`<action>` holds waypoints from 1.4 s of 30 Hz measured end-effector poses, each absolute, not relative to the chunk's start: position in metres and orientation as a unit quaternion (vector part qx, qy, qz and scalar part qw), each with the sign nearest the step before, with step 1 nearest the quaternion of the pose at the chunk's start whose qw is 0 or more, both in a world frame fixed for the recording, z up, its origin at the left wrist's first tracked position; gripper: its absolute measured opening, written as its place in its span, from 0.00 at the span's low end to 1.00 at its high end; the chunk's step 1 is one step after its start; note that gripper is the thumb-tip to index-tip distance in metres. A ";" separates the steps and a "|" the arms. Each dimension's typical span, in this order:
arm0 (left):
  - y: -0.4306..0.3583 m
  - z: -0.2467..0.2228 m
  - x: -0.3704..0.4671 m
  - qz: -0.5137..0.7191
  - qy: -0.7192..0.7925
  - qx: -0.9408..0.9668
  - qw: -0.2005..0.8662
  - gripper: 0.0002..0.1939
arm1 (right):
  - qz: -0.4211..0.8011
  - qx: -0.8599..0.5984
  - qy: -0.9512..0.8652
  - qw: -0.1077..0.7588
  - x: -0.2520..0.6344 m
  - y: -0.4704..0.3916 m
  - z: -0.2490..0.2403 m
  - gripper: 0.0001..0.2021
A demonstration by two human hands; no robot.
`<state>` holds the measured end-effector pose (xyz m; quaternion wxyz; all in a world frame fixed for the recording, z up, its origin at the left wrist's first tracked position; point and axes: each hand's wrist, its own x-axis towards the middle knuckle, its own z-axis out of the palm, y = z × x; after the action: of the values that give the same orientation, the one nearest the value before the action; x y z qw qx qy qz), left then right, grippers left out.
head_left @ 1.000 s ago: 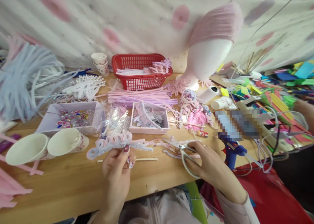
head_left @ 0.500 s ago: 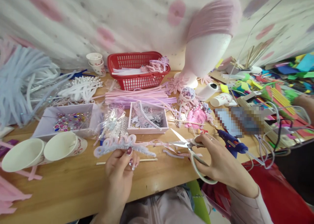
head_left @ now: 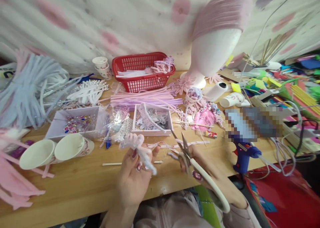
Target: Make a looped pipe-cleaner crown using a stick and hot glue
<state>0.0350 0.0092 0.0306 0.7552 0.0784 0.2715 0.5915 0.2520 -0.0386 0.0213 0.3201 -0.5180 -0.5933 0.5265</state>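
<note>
My left hand (head_left: pixel 136 174) pinches a looped pink and pale blue fuzzy piece (head_left: pixel 147 158), which tilts down to the right above the table's front part. To its right, my right hand (head_left: pixel 202 168) is closed on a pair of scissors (head_left: pixel 184 147) with cream handles. The blades point up and stand slightly apart, clear of the fuzzy piece. Behind the hands a printed measuring tape (head_left: pixel 160 144) lies on the wood, near small blue offcuts (head_left: pixel 172 155). A thin white stick (head_left: pixel 111 164) lies partly behind my left hand.
Paper cups (head_left: pixel 37 154) and pink strips (head_left: pixel 17 178) are at the left. Farther back stand a bead box (head_left: pixel 56 121), a trinket box (head_left: pixel 153 132), a red basket (head_left: pixel 140 84) and a foam head (head_left: pixel 215 48). A blue glue gun (head_left: pixel 242 154) sits right of my right hand.
The fuzzy piece has turned from level to slanting downward as my left hand moved right. My right hand has shifted left and tilted the scissors, whose blades now point upward.
</note>
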 end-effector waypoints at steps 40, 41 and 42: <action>0.027 0.048 -0.017 0.480 0.407 0.375 0.681 0.09 | 0.030 -0.562 -0.794 0.230 0.212 -0.027 0.030 0.14; 0.032 0.048 -0.016 0.443 0.403 0.397 0.695 0.09 | 0.039 -0.555 -0.801 0.222 0.213 -0.027 0.032 0.14; 0.036 0.048 -0.014 0.410 0.398 0.415 0.708 0.09 | 0.049 -0.549 -0.806 0.216 0.212 -0.027 0.034 0.14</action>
<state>-0.0142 0.0364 0.0481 0.7082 0.4150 0.3980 0.4096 0.2122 -0.0270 0.0343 0.2161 -0.5495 -0.8056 0.0490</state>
